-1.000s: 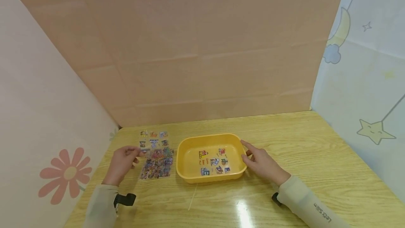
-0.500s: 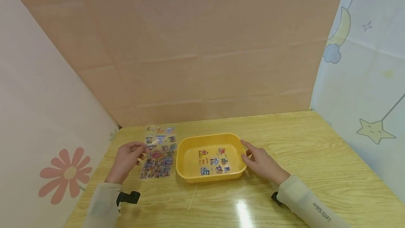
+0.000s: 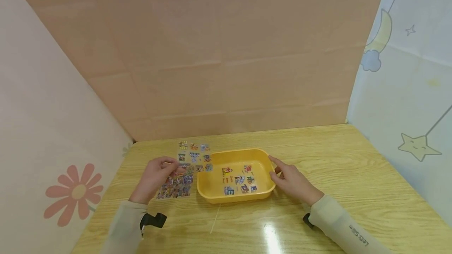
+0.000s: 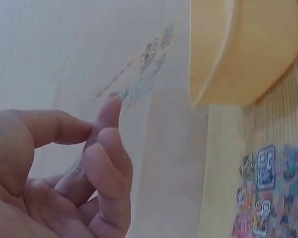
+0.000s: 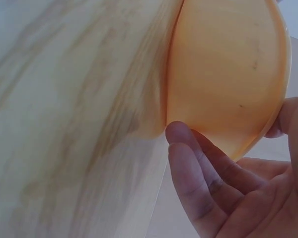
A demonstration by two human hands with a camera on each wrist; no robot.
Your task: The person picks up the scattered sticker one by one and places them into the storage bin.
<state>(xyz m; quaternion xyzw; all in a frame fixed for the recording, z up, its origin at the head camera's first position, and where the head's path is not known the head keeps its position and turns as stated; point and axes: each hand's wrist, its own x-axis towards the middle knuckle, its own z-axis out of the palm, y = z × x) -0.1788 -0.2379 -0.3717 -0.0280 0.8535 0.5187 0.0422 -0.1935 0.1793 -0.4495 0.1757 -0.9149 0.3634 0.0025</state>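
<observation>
Head view: our left fingers [image 3: 171, 164] pinch a transparent sticker sheet [image 3: 194, 156], apparently above the left end of the yellow tray [image 3: 240, 198] our right fingers [image 3: 278, 162] grip; likely the transfer step, calling for moving inward, then lowering.

Clear multicol sticker sheet [image 3: 194, 156] held up nr rect ylw tray [image 3: 234, 199], which sits flat w/ printed pcs [image 3: 241, 180] inside.

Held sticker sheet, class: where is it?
In the head view, left of centre: the left hand pinches the sticker sheet, partly overlapping the yellow tray.
</observation>
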